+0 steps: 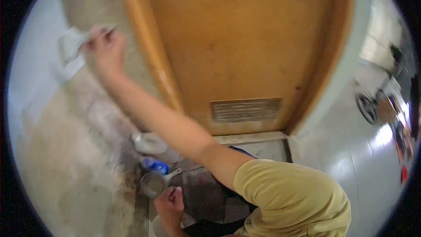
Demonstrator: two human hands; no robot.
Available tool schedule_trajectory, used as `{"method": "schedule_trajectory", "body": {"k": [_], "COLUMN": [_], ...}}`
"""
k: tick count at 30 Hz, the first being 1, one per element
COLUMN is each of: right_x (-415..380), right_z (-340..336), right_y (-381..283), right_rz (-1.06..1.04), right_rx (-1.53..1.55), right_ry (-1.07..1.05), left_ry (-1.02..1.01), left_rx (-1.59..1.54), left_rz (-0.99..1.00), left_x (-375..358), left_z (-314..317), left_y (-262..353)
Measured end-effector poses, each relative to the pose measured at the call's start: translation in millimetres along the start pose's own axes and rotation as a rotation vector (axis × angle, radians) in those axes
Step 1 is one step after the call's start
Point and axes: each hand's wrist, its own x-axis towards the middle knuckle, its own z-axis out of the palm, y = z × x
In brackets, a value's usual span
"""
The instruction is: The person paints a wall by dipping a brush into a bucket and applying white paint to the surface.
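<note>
At the upper left, my right hand (pixel 106 50) is closed round a thin tool, probably a scraper, whose blurred blade (pixel 71 52) is at the wall (pixel 57 118). White material covers the wall there, with bare, stained patches around it. Low in the view my left hand (pixel 170 204) is closed beside a small round pan (pixel 153 184); something dark shows between its fingers, too small to name. Whether that hand touches the pan cannot be made out.
A blue can (pixel 155 165) and a whitish container (pixel 150 144) stand on the floor by the wall. Ahead is a wooden door (pixel 237 39) with a vent (pixel 245 110). Shiny floor tiles (pixel 337 162) and a wheeled object (pixel 367 108) are at right.
</note>
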Motion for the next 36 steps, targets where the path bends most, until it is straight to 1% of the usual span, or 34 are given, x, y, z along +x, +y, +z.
{"method": "schedule_trajectory", "body": {"k": [1, 2, 3, 4, 5, 6, 7, 9, 10, 11, 12, 13, 14, 15, 16, 17, 18, 19, 20, 21, 22, 23, 24, 25, 27, 29, 31, 32, 33, 34, 35, 36], "right_x": [-14, -20, -27, -33, -38, -40, -42, -45, -47, -46, -41, -36, -31, -29, -29, -28, -29, -30, -33, -36, -42, -51, -63, -78, -104, -133, -167, -186, -203, -215, -229, -243], "right_z": [-2, -6, -15, -24, -31, -35, -36, -33, -29, -31, -34, -36, -35, -34, -32, -30, -27, -26, -23, -22, -18, -9, -1, 7, 24, 41, 59, 74, 84, 94, 105, 127], "right_y": [-17, -11, -9, -7, -4, -5, -11, -16, -17, -18, -22, -28, -42, -45, -46, -47, -55, -60, -64, -56, -50, -45, -40, -40, -42, -38, -43, -41, -41, -39, -42, -57], "right_rz": [0.023, 0.061, 0.066, 0.075, 0.083, 0.09, 0.082, 0.044, 0.041, 0.046, 0.031, 0.05, 0.071, 0.067, 0.041, 0.018, 0.027, 0.158, 0.3, 0.337, 0.382, 0.44, 0.449, 0.464, 0.577, 0.682, 0.73, 0.792, 0.829, 0.857, 0.9, 0.931], "right_rx": [-0.007, 0.097, 0.015, -0.067, -0.068, -0.063, -0.048, -0.079, -0.032, 0.023, 0.005, -0.022, -0.036, -0.035, -0.002, 0.036, 0.048, 0.127, 0.21, 0.242, 0.319, 0.404, 0.44, 0.485, 0.493, 0.523, 0.526, 0.586, 0.54, 0.492, 0.544, 0.53], "right_ry": [0.012, 0.031, -0.007, -0.041, -0.059, -0.079, -0.096, -0.099, -0.095, -0.097, -0.096, -0.188, -0.28, -0.281, -0.236, -0.189, -0.19, -0.117, -0.046, -0.055, -0.025, 0.006, -0.015, -0.037, -0.094, -0.159, -0.239, -0.283, -0.339, -0.396, -0.446, -0.5], "left_ry": [-0.009, -0.012, -0.067, -0.043, -0.016, -0.218, -0.257, -0.061, -0.09, -0.076, -0.053, -0.058, -0.171, -0.283, -0.279, -0.3, -0.316, -0.302, -0.271, -0.23, -0.189, -0.043, 0.111, 0.175, -0.083, 0.037, 0.014, 0.028, 0.039, -0.012, -0.066, -0.067], "left_rx": [0.022, 0.04, 0.016, 0.094, 0.171, 0.199, 0.185, 0.37, 0.35, 0.318, 0.29, 0.285, 0.276, 0.263, 0.263, 0.228, 0.194, 0.199, 0.212, 0.228, 0.241, 0.193, 0.161, 0.199, 0.019, 0.117, 0.117, 0.147, 0.177, 0.255, 0.325, 0.345], "left_rz": [0.024, 0.048, 0.084, 0.155, 0.228, 0.003, 0.043, 0.346, 0.38, 0.354, 0.318, 0.329, 0.223, 0.112, 0.113, 0.032, -0.054, -0.07, -0.034, -0.012, -0.06, 0.084, 0.225, 0.158, 0.039, -0.044, -0.125, -0.132, -0.136, -0.208, -0.277, -0.269], "left_x": [3, 9, 12, 14, 15, 20, 20, 24, 29, 32, 33, 33, 26, 26, 24, 20, 17, 14, 9, 1, -7, -16, -24, -30, -37, -47, -53, -56, -57, -54, -54, -62], "left_z": [3, 11, 19, 25, 29, 29, 35, 47, 53, 60, 63, 62, 57, 52, 46, 41, 37, 33, 30, 25, 25, 27, 24, 16, -6, -20, -28, -27, -18, -13, -6, -5], "left_y": [-7, -12, -12, -10, -11, -13, -19, -50, -64, -77, -76, -74, -54, -43, -34, -25, -19, -17, -17, -18, -22, -32, -40, -44, -43, -26, -17, -33, -49, -51, -49, -44]}}
